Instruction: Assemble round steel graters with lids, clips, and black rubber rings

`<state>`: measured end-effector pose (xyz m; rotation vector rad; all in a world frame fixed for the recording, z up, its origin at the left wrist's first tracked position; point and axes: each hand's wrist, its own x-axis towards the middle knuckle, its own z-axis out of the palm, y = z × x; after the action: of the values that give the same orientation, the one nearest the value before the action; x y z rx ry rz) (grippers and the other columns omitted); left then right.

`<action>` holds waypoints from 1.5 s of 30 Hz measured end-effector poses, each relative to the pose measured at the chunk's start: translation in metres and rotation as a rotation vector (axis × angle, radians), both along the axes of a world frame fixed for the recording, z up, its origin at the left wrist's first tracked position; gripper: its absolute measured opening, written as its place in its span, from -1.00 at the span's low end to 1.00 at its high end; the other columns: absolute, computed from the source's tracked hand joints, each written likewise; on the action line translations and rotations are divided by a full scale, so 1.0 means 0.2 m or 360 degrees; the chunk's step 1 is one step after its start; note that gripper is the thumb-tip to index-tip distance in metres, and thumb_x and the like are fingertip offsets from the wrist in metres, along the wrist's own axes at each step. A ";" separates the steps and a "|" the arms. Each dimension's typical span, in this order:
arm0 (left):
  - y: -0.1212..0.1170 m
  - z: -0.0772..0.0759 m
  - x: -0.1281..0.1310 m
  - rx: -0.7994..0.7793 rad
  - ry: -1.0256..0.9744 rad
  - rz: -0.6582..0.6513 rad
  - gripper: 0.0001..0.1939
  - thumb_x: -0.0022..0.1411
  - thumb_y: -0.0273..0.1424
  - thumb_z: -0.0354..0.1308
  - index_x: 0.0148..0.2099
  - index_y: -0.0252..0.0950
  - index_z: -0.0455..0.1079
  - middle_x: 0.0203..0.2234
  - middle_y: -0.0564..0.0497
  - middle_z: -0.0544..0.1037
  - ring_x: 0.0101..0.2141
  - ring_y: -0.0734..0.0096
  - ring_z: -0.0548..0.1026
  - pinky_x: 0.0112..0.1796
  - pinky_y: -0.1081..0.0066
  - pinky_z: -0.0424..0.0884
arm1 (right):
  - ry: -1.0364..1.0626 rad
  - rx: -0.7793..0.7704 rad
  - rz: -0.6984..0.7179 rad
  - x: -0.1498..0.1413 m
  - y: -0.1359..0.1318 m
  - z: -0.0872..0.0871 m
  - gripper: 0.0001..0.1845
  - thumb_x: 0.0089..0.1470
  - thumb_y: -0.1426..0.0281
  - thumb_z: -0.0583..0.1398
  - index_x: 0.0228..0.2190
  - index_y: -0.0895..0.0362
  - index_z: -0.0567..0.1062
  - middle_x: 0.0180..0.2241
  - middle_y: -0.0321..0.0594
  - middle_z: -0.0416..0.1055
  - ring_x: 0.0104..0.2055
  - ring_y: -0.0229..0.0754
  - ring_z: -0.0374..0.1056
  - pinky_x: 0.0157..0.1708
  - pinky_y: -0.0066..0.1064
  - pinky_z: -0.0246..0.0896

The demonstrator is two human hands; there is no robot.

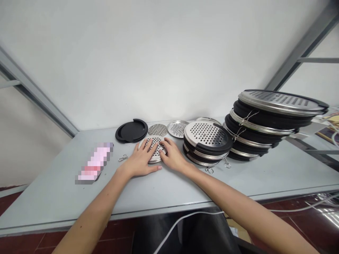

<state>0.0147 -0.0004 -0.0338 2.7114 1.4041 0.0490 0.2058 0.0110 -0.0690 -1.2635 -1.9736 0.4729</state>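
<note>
A round metal grater plate with rows of holes lies on the table between my hands. My left hand rests palm down over its left part, fingers spread flat and thumb pointing right. Curled round the plate's right edge is my right hand, its fingertips and thumb on the rim and top. Behind the plate lie a smaller perforated disc, a rimmed metal grater disc and a black round tray with a notched rim. A small wire clip is left of my left hand.
Close to my right forearm stands a short stack of round graters with black bases. A taller, leaning stack rises behind it at right. Wire clips lie before them. A pixelated item lies left; a white cable crosses below the table's edge.
</note>
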 end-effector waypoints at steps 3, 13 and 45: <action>0.01 -0.01 0.00 -0.0014 -0.0026 0.0007 0.06 0.16 0.24 0.00 0.47 -0.27 -0.23 0.41 -0.27 -0.20 0.38 -0.19 -0.27 0.26 -0.15 -0.16 | -0.0040 0.0013 0.0008 0.00 -0.01 0.01 -0.56 0.18 0.38 0.11 0.07 0.28 0.40 0.21 0.20 0.20 0.29 0.09 0.13 0.28 -0.07 0.05; 0.02 -0.02 0.00 0.0115 -0.0137 0.0035 -0.16 0.26 0.04 0.08 0.43 -0.26 -0.02 0.39 -0.21 0.01 0.36 -0.17 -0.10 0.25 -0.13 -0.01 | -0.0113 0.0018 0.0036 0.00 -0.02 0.02 -0.54 0.22 0.35 0.07 0.11 0.25 0.39 0.23 0.18 0.20 0.28 0.09 0.15 0.27 -0.07 0.04; 0.14 0.10 -0.17 -0.0175 -0.2001 0.0635 -0.48 0.05 0.09 0.26 -0.44 -0.34 0.49 -0.58 0.01 0.48 -0.42 0.27 0.45 -0.42 0.41 0.38 | 0.0332 -0.0084 0.0078 0.02 0.04 -0.01 -0.19 0.18 0.27 0.14 0.32 0.27 -0.04 0.29 0.24 0.09 0.33 0.11 0.08 0.26 0.05 0.05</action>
<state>-0.0194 0.0273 -0.0140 1.5659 1.3035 1.3375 0.2091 0.0196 -0.0703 -1.1506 -1.8296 0.6577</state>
